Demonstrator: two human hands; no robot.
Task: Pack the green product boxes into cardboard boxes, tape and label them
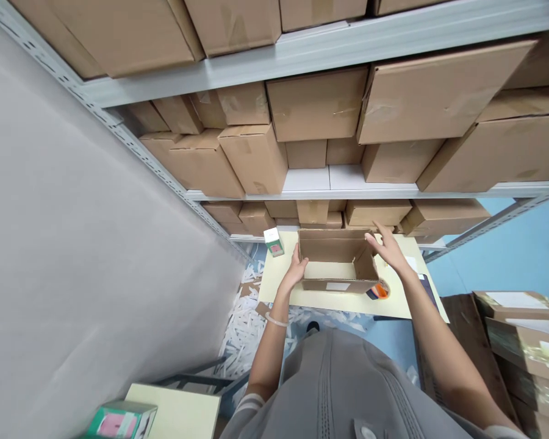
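Observation:
An open-topped cardboard box sits on the pale yellow tabletop, its inside facing up and nothing seen in it. My left hand is closed on the box's left side, thumb near the front corner. At the box's right rim, my right hand has its fingers stretched and apart, with the fingertips by the upper edge. Close to the box's front right corner lies a roll of tape with an orange inside. A small white and green carton stands left of the box.
Metal shelving filled with cardboard boxes rises behind the table. A grey wall borders the left. White paper strips litter the floor. Taped boxes are stacked at right; a green and pink carton sits lower left. A dark flat object lies at the table's right.

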